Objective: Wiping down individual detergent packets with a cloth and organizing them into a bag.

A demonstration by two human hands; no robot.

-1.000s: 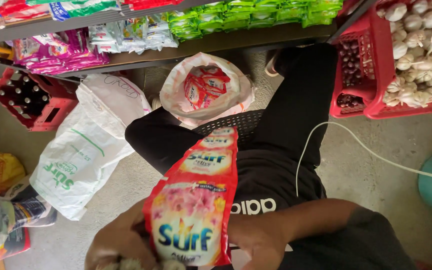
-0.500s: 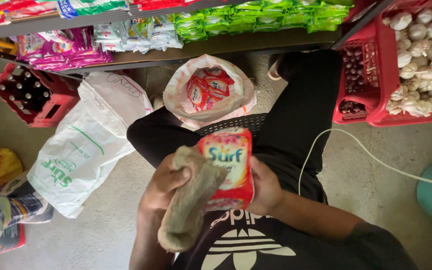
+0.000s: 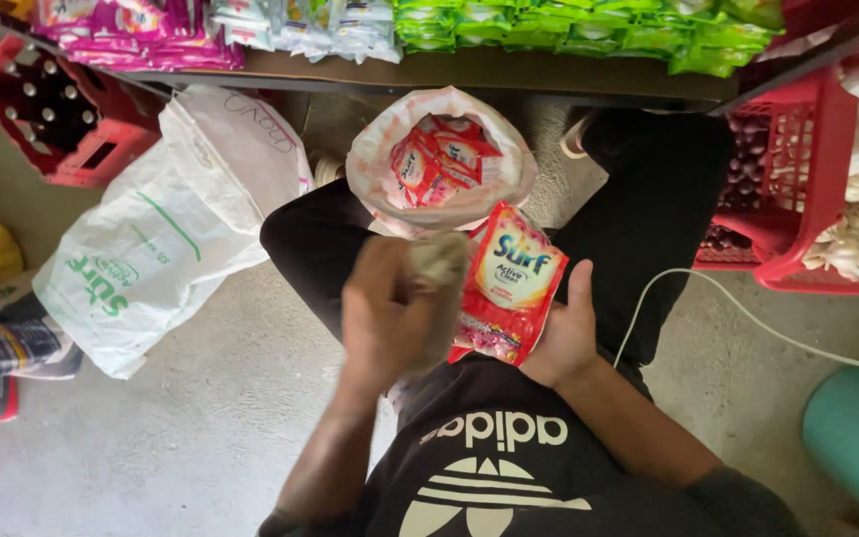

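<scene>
A: What are the hands doing?

B: The right hand (image 3: 564,333) cradles a red and pink detergent sachet (image 3: 507,288) from beneath, palm up, thumb upright along its 3 o'clock edge. That props the glossy front towards the camera, tilted a little. The left hand (image 3: 385,313) is closed around a wadded greyish cloth (image 3: 437,267), which presses on the sachet's 9 o'clock edge. So the hands are close together, each clamped on its own thing.

A: Why hold it so?

B: My guess is that the flat support keeps the limp packet steady while the cloth rubs it. The packet is thin, shiny film; the cloth looks soft, matte and crumpled.

A: Where does the sachet sit?

B: Over the lap, between the knees in black trousers. Just at its 12 o'clock stands an open white plastic bag (image 3: 439,159), its mouth rolled wide, full of matching red sachets, presumably kept near for easy reach.

A: And around that?

B: At 9 o'clock a large white woven sack (image 3: 166,244) slumps on the concrete floor (image 3: 201,418). At 10 o'clock is a red crate of dark bottles (image 3: 47,114). At 2 o'clock a red basket (image 3: 817,164) holds pale garlic bulbs. A shelf (image 3: 469,70) along 12 o'clock carries rows of pink, white and green packets. A white cable (image 3: 748,318) trails off towards 3 o'clock.
</scene>
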